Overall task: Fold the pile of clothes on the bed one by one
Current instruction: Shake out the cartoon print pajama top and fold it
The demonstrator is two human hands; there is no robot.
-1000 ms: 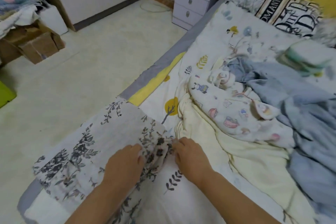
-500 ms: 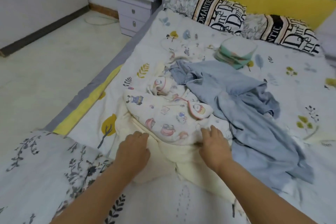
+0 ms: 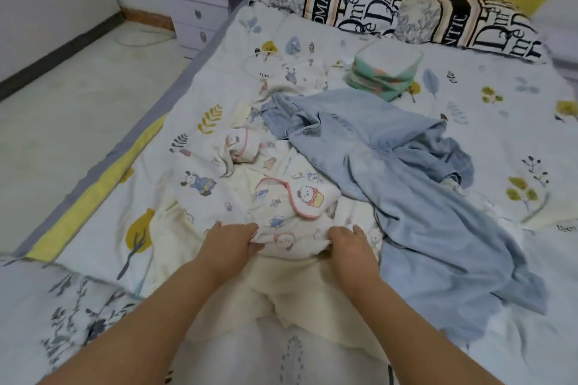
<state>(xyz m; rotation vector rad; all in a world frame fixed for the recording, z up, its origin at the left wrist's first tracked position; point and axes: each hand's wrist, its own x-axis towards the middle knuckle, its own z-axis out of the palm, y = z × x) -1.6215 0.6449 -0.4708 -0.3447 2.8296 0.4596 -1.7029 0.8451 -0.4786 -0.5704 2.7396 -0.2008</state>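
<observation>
A heap of unfolded clothes lies in the middle of the bed (image 3: 516,122). On top, nearest me, is a white cartoon-print garment with pink trim (image 3: 275,197). My left hand (image 3: 233,244) grips its near hem on the left, and my right hand (image 3: 348,245) grips the same hem on the right. Under it lies a cream cloth (image 3: 291,291). A crumpled light-blue garment (image 3: 422,197) spreads to the right. A grey floral-print cloth (image 3: 62,316) lies flat at the bottom left.
A folded stack of teal and white cloth (image 3: 386,72) sits farther back on the bed. Two lettered pillows (image 3: 353,0) lean on the yellow headboard. A white nightstand (image 3: 200,3) stands left of the bed, with bare floor (image 3: 78,122) beside it.
My hands left the floral-print cloth at the left, moved right and forward to the clothes heap, and closed on the hem of the cartoon-print garment. The view swung right toward the headboard.
</observation>
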